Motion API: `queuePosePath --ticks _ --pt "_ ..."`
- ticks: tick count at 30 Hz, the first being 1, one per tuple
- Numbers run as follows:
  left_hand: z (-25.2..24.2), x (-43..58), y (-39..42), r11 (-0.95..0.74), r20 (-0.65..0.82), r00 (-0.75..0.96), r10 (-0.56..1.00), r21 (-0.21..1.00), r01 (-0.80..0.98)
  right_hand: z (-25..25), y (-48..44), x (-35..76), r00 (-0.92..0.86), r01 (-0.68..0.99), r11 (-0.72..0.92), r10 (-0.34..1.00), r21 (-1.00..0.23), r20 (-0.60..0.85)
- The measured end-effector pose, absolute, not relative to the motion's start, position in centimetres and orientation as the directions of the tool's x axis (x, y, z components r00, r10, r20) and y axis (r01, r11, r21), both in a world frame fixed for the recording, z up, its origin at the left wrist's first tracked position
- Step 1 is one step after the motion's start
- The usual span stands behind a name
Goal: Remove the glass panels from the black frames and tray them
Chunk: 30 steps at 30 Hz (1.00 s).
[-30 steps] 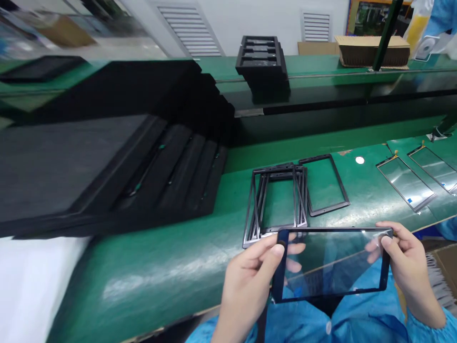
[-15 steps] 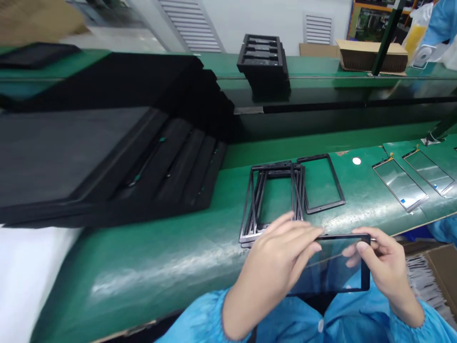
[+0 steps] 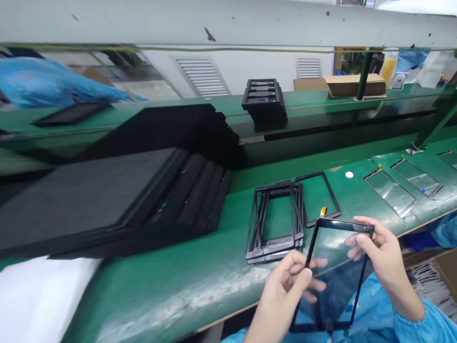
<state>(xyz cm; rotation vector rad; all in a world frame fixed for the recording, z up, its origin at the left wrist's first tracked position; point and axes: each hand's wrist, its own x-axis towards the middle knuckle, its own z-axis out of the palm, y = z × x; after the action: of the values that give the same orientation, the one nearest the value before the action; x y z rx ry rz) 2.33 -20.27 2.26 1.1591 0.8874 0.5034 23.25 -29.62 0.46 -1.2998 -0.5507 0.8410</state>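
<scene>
A clear glass panel with a black border is held up over the table's front edge, with a small yellow tab at its top left. My left hand pinches its left edge, thumb in front and fingers seen through the glass behind. At the upper right corner, my right hand grips it between thumb and fingers. Just beyond, several black frames lie in a loose pile on the green table. A single black frame lies right of the pile.
Large black foam trays are stacked at the left, near a white sheet. More glass panels lie at the right. On the back shelf stand small black trays and a cardboard box. Blue fabric shows at upper left.
The panel has turned from lying lengthwise to upright. My left hand has moved from its top left corner to pinch the left edge. The view has tilted upward.
</scene>
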Motion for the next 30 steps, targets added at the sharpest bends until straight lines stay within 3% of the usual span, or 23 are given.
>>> queuePosePath --ticks 5,14,22,30 --pt "4.4 2.5 -21.2 0.302 -0.253 0.611 0.75 0.953 0.024 1.1 -31.3 21.7 0.601 -0.208 0.028 0.793 -0.978 -0.105" --pt "4.2 1.6 -20.2 0.222 -0.243 0.603 0.76 0.969 0.111 1.2 -32.9 20.3 0.561 -0.197 0.035 0.823 -0.98 -0.083" --pt "4.4 1.7 -20.3 0.289 -0.309 0.43 0.848 0.951 0.113 1.7 -31.4 20.0 0.591 -0.141 0.063 0.806 -0.988 -0.032" --pt "3.0 0.9 -17.9 0.315 -0.374 0.459 0.806 0.927 0.203 1.6 -30.0 19.4 0.61 -0.181 0.013 0.786 -0.983 -0.101"
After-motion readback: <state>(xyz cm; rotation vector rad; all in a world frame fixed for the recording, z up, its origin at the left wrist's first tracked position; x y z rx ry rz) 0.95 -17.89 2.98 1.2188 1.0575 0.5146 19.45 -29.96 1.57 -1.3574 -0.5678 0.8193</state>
